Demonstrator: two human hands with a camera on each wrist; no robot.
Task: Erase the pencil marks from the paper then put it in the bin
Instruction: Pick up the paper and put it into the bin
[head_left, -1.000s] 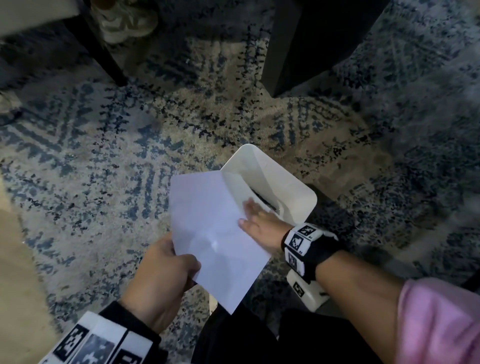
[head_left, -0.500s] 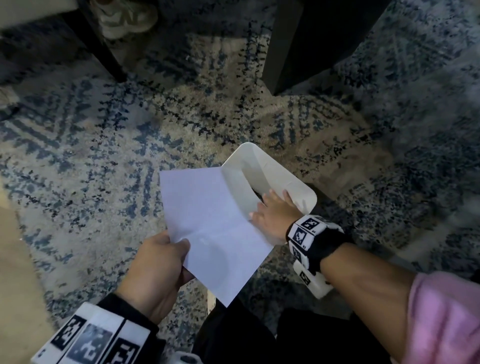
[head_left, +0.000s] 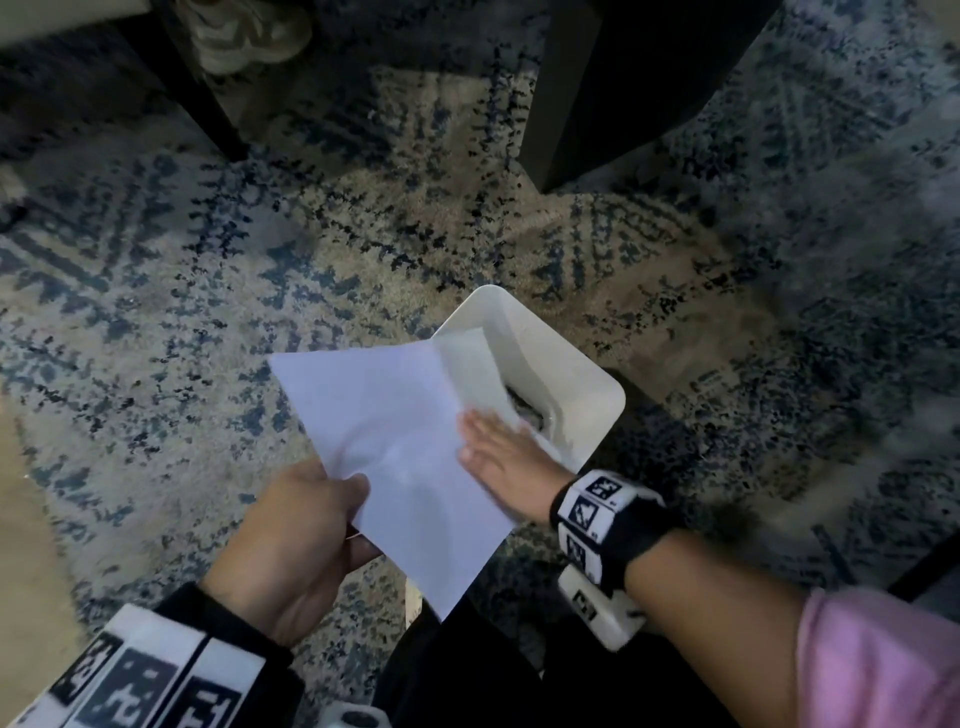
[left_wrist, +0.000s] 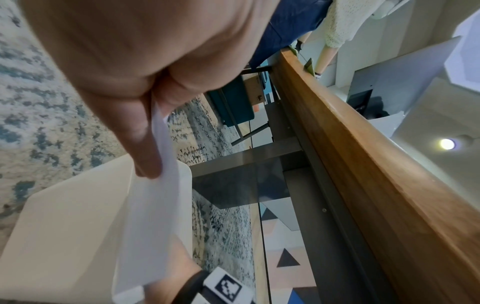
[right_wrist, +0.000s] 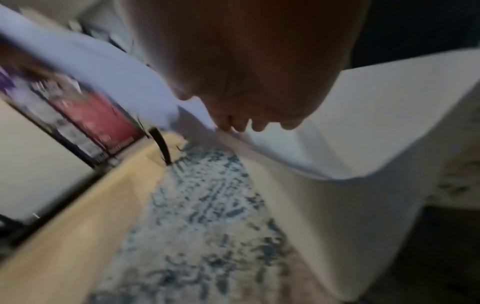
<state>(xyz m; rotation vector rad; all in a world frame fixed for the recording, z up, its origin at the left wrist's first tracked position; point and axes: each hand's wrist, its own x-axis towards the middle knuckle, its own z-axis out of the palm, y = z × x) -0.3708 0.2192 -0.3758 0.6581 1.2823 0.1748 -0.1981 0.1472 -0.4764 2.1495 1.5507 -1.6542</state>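
Observation:
A white sheet of paper (head_left: 384, 426) hangs tilted above the patterned rug, its far right corner over the open white bin (head_left: 587, 374). My left hand (head_left: 306, 525) pinches the sheet's near left edge between thumb and fingers. My right hand (head_left: 498, 452) lies flat with straight fingers on the sheet's right edge, over the bin's mouth. In the left wrist view the paper (left_wrist: 153, 205) runs from my fingers (left_wrist: 145, 144) down past the bin (left_wrist: 64, 236). The right wrist view is blurred and shows the paper (right_wrist: 109, 67), my right hand (right_wrist: 246, 82) and the bin's rim (right_wrist: 363, 133).
The bin stands on a blue and beige rug (head_left: 208, 312). A broad dark furniture leg (head_left: 623, 78) rises just behind it, and a thin black leg (head_left: 197, 93) with a shoe (head_left: 244, 36) beside it at the far left. Bare wood floor (head_left: 21, 519) borders the rug on the left.
My right hand, at the bin's rim half a second ago, has come back onto the paper's right edge. The left hand keeps its pinch and the sheet has shifted only slightly.

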